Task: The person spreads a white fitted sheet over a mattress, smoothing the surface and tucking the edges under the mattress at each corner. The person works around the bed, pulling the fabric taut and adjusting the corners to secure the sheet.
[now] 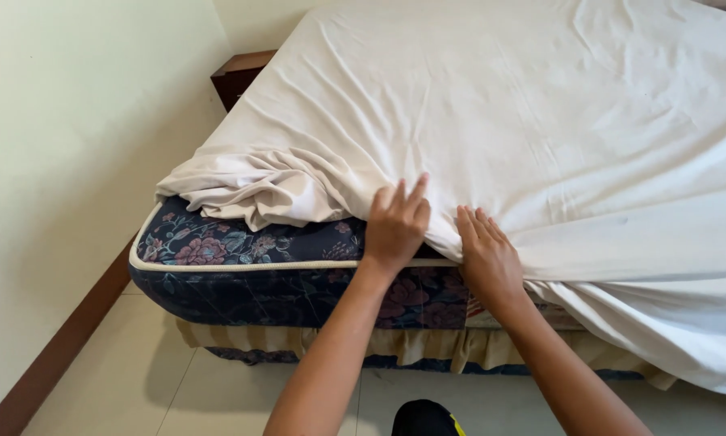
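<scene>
A white sheet [541, 121] covers most of a dark blue floral mattress [242, 266]. Near the front left corner the sheet is bunched in folds [250, 182], leaving that corner of the mattress bare. My left hand [397, 222] rests on the sheet's edge at the mattress front, fingers pinching the cloth. Just to its right, my right hand [488, 258] grips the sheet edge where it hangs over the side. Both forearms reach up from the bottom of the view.
A tan ruffled bed skirt [411, 343] hangs under the mattress. A pale wall [72, 145] with a brown baseboard [56, 355] runs along the left. A dark wooden nightstand [238, 77] stands at the back left. Pale floor tiles [137, 379] lie below.
</scene>
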